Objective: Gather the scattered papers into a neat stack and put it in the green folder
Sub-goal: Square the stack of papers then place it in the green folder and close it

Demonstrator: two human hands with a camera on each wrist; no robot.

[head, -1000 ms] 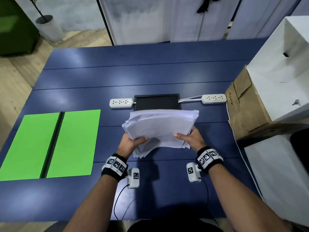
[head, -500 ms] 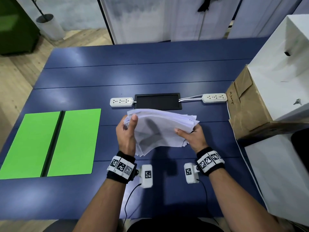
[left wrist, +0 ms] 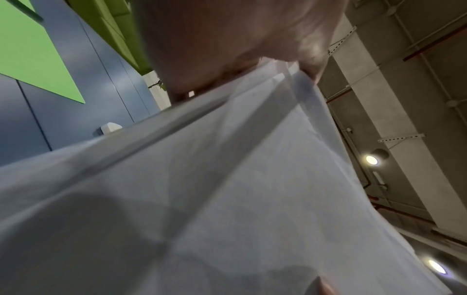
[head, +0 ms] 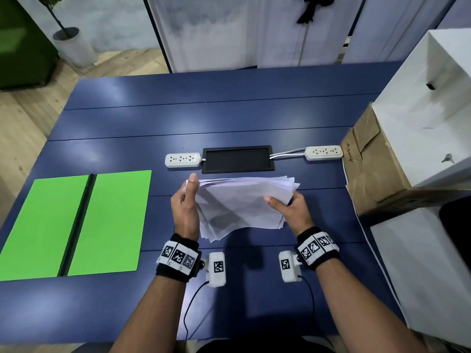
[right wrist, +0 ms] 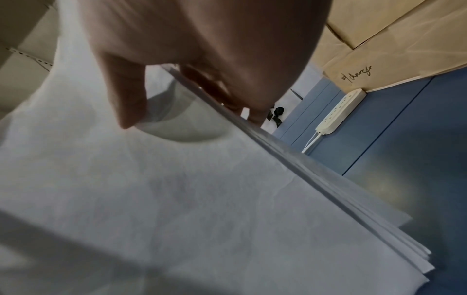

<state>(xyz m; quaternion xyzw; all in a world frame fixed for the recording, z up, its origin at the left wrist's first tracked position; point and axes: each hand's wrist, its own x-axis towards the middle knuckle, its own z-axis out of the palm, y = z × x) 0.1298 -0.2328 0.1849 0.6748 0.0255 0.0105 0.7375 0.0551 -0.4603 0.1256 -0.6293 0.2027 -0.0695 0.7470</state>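
Note:
A loose stack of white papers (head: pixel 242 202) is held above the blue table (head: pixel 229 118), its edges uneven and its near corner drooping. My left hand (head: pixel 187 202) stands upright against the stack's left edge, thumb up at the far corner. My right hand (head: pixel 285 207) grips the right edge, thumb on top and fingers beneath. The wrist views show the papers (left wrist: pixel 252 189) (right wrist: pixel 177 199) close up, with the right thumb pressing the top sheet. The green folder (head: pixel 76 222) lies open and flat at the left, a dark spine down its middle.
Two white power strips (head: pixel 182 160) (head: pixel 323 152) flank a black inset panel (head: pixel 238 159) just beyond the papers. A brown cardboard box (head: pixel 374 169) and a white box (head: pixel 428 110) stand at the right edge. Cables trail from my wrist cameras.
My left hand has gone from gripping the stack's near left corner to standing upright along its left edge. The stack has tilted more upright and squared up a little.

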